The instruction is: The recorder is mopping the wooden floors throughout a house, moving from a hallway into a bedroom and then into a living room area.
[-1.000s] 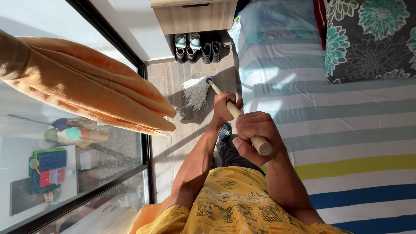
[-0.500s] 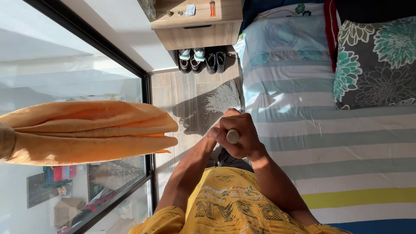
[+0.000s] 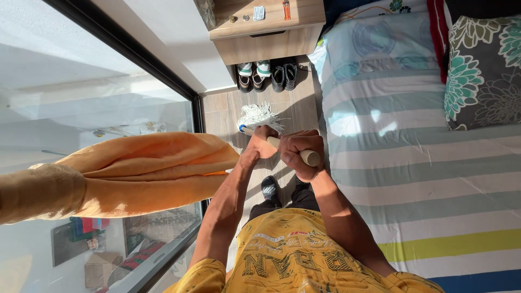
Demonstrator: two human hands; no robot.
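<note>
Both my hands grip a pale wooden mop handle [image 3: 310,158] in front of my chest. My left hand [image 3: 261,142] holds it lower down, close to the mop head. Closed round the top end of the handle is my right hand [image 3: 297,153]. The white stringy mop head [image 3: 259,115] rests on the wood floor [image 3: 217,116] just beyond my left hand. One dark-socked foot [image 3: 269,188] shows below the hands. I wear a yellow printed shirt [image 3: 293,255].
A bed with a striped sheet [image 3: 423,179] and a floral pillow [image 3: 483,70] fills the right. A wooden nightstand [image 3: 266,40] stands ahead with two pairs of shoes [image 3: 267,75] under it. An orange curtain [image 3: 130,171] and a glass window [image 3: 81,97] run along the left.
The view has tilted so more of the nightstand shows. The mop head has slid left on the floor, and the handle now lies more slanted across my hands.
</note>
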